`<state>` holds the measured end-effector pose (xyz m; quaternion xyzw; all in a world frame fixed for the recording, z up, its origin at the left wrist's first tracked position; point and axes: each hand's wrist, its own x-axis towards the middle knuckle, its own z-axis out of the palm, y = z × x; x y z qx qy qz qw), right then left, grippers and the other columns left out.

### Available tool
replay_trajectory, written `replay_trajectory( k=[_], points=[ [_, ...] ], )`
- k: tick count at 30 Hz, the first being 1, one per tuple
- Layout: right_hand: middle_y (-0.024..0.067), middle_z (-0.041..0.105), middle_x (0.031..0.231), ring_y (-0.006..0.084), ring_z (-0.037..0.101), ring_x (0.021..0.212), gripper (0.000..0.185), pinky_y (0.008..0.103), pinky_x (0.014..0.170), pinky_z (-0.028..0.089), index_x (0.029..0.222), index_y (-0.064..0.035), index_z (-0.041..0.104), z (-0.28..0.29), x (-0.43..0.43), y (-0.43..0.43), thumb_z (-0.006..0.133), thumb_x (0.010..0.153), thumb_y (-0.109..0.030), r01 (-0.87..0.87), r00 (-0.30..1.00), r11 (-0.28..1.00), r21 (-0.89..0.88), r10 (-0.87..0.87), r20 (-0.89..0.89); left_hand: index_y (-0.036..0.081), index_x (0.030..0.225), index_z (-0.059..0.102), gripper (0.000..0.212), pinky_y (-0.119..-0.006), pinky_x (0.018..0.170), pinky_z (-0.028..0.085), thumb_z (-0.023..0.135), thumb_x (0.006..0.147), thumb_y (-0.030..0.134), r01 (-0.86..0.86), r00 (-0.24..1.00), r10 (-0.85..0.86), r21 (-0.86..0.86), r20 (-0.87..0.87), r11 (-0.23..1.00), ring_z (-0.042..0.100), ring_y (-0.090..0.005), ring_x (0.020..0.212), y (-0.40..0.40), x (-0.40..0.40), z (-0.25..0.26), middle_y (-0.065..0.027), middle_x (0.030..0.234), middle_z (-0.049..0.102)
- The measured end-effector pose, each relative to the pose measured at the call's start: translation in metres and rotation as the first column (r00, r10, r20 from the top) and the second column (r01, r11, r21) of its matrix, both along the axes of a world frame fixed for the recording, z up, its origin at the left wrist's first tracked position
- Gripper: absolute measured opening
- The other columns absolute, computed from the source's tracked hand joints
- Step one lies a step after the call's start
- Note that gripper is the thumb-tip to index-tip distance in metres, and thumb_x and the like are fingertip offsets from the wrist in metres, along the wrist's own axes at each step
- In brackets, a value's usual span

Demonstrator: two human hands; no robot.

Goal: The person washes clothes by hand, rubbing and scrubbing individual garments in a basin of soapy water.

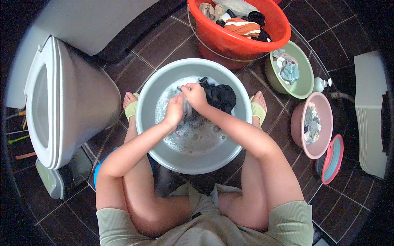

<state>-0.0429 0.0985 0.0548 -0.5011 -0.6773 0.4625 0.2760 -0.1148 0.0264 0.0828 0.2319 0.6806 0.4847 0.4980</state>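
A large grey plastic basin [197, 167] stands on the floor between my feet, holding foamy, cloudy water [200, 143]. Both hands are over its middle, close together. My left hand [175, 109] grips a wet grey cloth [186, 112], its fingers bunched near the cloth's upper part. Just above and to the right, my right hand [194, 93] is closed on the same cloth, knuckles up. Much of this cloth is hidden by the hands and the foam. A black garment [223, 97] lies bunched in the water to the right of my right hand.
Beyond the basin stands a red bucket [212, 46] of clothes. To the right are a green basin [304, 77] and a pink basin [297, 123] with small laundry, a white pump bottle [320, 84] and a collapsible basin [332, 160]. A toilet [80, 104] is at the left.
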Motion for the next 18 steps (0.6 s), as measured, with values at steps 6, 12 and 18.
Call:
replay_trajectory(
  k=[6, 12, 18],
  points=[
    [0.0229, 0.053, 0.063, 0.0368, 0.056, 0.060, 0.029, 0.0407, 0.056, 0.042, 0.066, 0.0012, 0.056, 0.014, -0.011, -0.035, 0.049, 0.078, -0.025, -0.041, 0.970, 0.997, -0.061, 0.025, -0.240, -0.003, 0.073, 0.055, 0.038, -0.033, 0.057, 0.040, 0.034, 0.088, 0.025, 0.009, 0.987, 0.003, 0.072, -0.159, 0.997, 0.048, -0.0131, 0.060, 0.003, -0.037, -0.025, -0.0092, 0.066, 0.053],
    [0.0157, 0.055, 0.056, 0.0245, 0.054, 0.050, 0.028, 0.0343, 0.052, 0.042, 0.068, -0.0010, 0.060, -0.009, 0.008, 0.006, 0.056, 0.074, -0.028, -0.046, 0.998, 0.995, -0.086, 0.049, 0.026, -0.001, 0.084, 0.055, 0.035, -0.028, 0.062, 0.040, 0.036, 0.089, 0.029, 0.144, 0.989, -0.146, -0.104, -0.010, 0.984, 0.047, -0.0110, 0.067, -0.006, -0.004, -0.020, -0.0046, 0.072, 0.053],
    [0.0019, 0.062, 0.079, 0.0107, 0.055, 0.069, 0.032, 0.0259, 0.064, 0.042, 0.083, -0.0021, 0.063, -0.025, 0.038, 0.041, 0.054, 0.083, -0.033, -0.345, 0.908, 0.813, -0.469, 0.163, -0.385, 0.004, 0.091, 0.055, 0.030, -0.025, 0.068, 0.042, 0.043, 0.089, 0.032, 0.142, 0.921, -0.134, 0.005, 0.366, 0.990, 0.053, -0.0104, 0.072, 0.005, -0.021, -0.001, -0.0041, 0.082, 0.058]
  ],
)
